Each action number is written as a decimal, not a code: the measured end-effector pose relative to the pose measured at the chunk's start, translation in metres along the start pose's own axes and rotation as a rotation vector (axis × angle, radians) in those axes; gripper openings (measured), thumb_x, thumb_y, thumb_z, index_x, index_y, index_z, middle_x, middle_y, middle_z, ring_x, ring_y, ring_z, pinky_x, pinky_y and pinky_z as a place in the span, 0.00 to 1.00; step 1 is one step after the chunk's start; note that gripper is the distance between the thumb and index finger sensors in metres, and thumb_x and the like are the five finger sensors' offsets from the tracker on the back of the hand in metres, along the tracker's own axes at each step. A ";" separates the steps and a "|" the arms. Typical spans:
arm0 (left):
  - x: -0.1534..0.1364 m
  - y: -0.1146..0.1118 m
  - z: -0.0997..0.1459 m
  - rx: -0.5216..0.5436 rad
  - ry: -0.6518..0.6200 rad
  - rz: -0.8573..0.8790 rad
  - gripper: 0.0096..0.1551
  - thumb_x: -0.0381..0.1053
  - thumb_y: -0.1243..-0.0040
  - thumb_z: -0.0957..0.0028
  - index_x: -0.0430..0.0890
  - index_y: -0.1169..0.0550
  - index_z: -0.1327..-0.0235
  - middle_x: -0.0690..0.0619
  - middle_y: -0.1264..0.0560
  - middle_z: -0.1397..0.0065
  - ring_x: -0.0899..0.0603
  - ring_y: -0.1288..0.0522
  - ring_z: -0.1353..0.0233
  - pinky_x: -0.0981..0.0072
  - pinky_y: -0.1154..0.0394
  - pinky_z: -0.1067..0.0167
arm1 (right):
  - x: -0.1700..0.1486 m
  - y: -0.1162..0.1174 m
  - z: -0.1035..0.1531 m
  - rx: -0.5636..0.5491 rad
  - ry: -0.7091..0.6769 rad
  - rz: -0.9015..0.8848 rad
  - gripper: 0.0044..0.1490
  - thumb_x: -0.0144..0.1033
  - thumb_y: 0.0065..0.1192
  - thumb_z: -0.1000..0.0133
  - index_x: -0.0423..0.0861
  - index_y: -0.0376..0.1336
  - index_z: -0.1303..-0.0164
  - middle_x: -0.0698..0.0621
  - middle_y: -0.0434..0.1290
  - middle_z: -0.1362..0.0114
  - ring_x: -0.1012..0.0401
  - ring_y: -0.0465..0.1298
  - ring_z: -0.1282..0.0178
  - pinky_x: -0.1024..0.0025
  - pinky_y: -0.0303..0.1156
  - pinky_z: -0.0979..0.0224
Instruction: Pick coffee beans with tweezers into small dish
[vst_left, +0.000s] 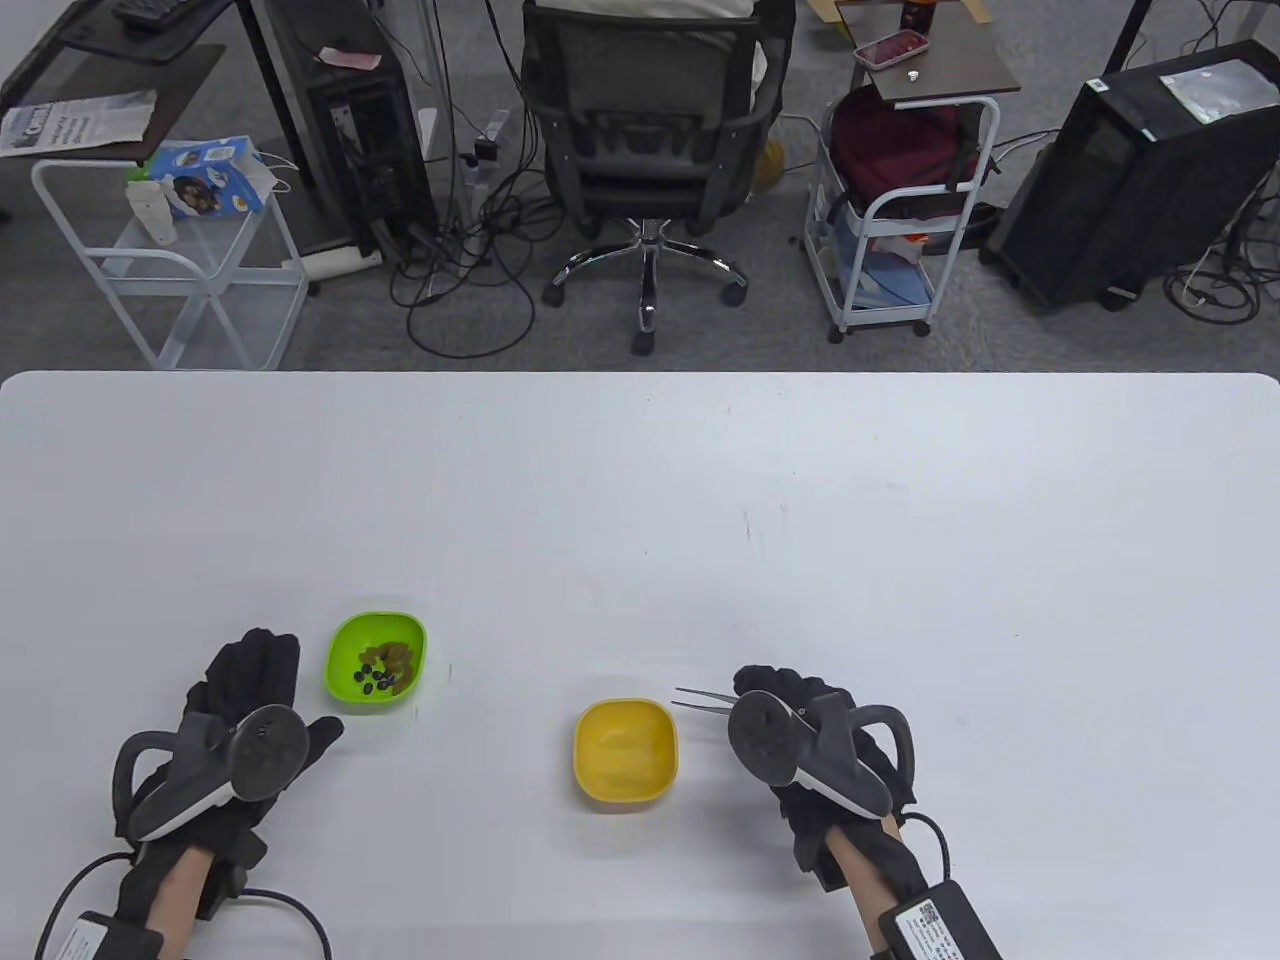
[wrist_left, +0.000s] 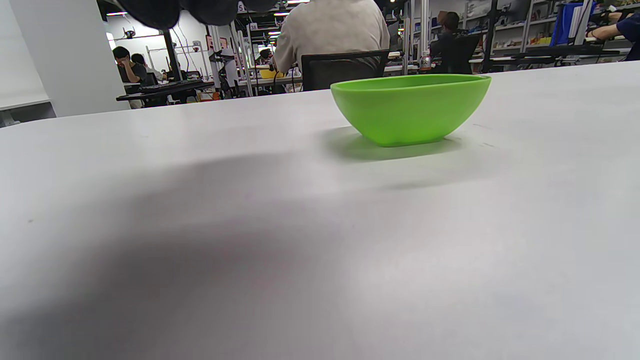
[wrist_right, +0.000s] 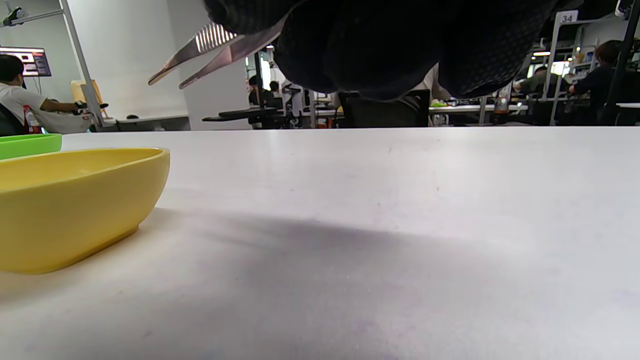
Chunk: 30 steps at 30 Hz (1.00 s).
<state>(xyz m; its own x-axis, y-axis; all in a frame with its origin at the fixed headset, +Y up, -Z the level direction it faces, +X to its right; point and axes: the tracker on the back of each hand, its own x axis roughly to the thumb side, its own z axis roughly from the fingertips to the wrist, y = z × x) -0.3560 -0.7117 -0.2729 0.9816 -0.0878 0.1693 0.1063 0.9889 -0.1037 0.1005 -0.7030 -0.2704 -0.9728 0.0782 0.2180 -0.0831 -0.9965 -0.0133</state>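
**Tweezers up, beans off at nine o'clock past the yellow dish**

The right hand (vst_left: 800, 745) has the tweezers (vst_left: 703, 699) pinched in its fingers, the two prongs apart with nothing between them, and the right wrist view shows them lifted off the table (vst_left: 640, 500). Their long axis runs nearly straight toward nine o'clock in the table view, tips just beyond the yellow dish (vst_left: 626, 751) at its one-o'clock corner.

Here's what matters: the coffee beans (vst_left: 376, 680) sit in the green dish (vst_left: 378, 662), a dark cluster low in the bowl with paler pieces beside them. From the tweezer tips that dish lies at about nine o'clock, well apart, with the yellow dish lying between the two and a little nearer the person. The yellow dish looks bare, so by my reading the first pick is yet to come.

The left hand (vst_left: 245, 735) is much the nearer to the beans, resting just beside the green dish at its eight o'clock, fingers laid out straight and holding nothing. It has no tool, though. The reach belongs to the right hand, and I'd expect it to travel along the line the prongs already point.
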 end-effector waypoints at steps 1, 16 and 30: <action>0.000 0.000 0.000 -0.002 0.000 -0.001 0.57 0.66 0.61 0.41 0.28 0.51 0.11 0.25 0.51 0.10 0.19 0.44 0.14 0.25 0.39 0.25 | 0.001 0.000 0.001 0.005 -0.001 0.006 0.31 0.38 0.47 0.46 0.47 0.53 0.31 0.53 0.73 0.42 0.57 0.77 0.52 0.44 0.71 0.26; 0.002 -0.002 0.000 -0.020 0.000 -0.010 0.57 0.66 0.61 0.41 0.28 0.51 0.11 0.25 0.51 0.10 0.19 0.44 0.14 0.25 0.39 0.25 | 0.006 0.009 0.003 0.046 -0.018 0.036 0.31 0.41 0.43 0.46 0.48 0.55 0.30 0.52 0.72 0.45 0.57 0.75 0.55 0.43 0.71 0.26; 0.007 0.014 -0.014 -0.105 -0.041 0.031 0.56 0.65 0.60 0.41 0.30 0.51 0.11 0.27 0.50 0.09 0.20 0.44 0.13 0.27 0.40 0.23 | 0.005 0.010 0.003 0.051 -0.020 0.008 0.31 0.40 0.45 0.46 0.48 0.56 0.31 0.52 0.72 0.45 0.57 0.76 0.54 0.43 0.70 0.26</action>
<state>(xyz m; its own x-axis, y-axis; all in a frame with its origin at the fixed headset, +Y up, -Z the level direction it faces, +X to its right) -0.3455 -0.7005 -0.2864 0.9776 -0.0499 0.2046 0.0938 0.9729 -0.2112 0.0951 -0.7122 -0.2668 -0.9688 0.0697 0.2377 -0.0632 -0.9974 0.0347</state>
